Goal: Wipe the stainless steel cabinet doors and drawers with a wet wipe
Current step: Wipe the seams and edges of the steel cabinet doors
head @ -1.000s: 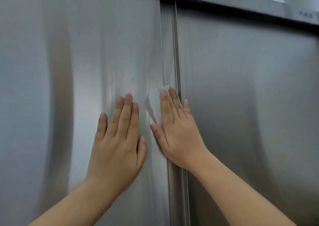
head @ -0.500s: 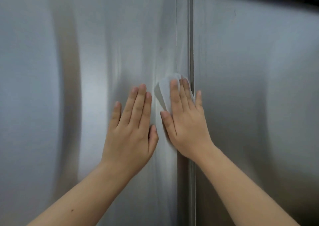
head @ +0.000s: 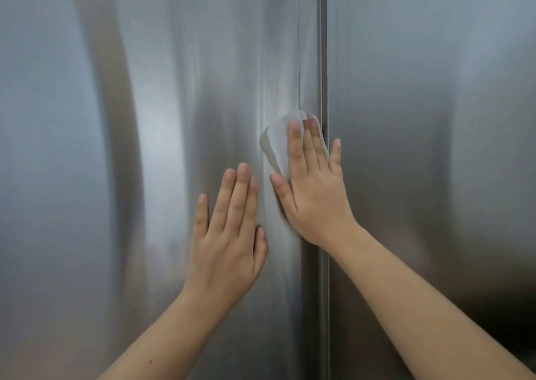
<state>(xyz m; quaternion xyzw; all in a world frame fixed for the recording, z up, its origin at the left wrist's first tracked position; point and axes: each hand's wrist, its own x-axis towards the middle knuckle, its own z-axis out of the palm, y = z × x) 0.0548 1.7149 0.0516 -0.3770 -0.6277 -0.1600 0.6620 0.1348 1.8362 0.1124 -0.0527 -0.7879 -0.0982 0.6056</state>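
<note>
From the head camera, 2 stainless steel cabinet doors fill the whole view. The left door point(head: 130, 124) and the right door point(head: 435, 95) meet at a dark vertical seam point(head: 324, 45) running from top to bottom a little right of centre. The brushed metal shows soft vertical bands of light and shadow. The right hand point(head: 314, 196) lies flat against the right edge of the left door, its fingers point(head: 295, 147) straight and close together and pointing up, and presses the wet wipe point(head: 277, 147) onto the metal. The wipe is a small white crumpled sheet trapped under the fingers and palm. Its upper and left parts stick out past the fingertips and the index finger, just left of the seam. The little finger reaches over the seam and onto the edge of the right door, while the thumb is spread out to the left, touching the steel below the wipe. The left hand point(head: 229, 234) rests flat on the left door, lower than and just beside the right hand, with its fingers straight and together, its thumb tucked alongside, and nothing held in it. Both bare forearms come up from the bottom edge of the view.
</note>
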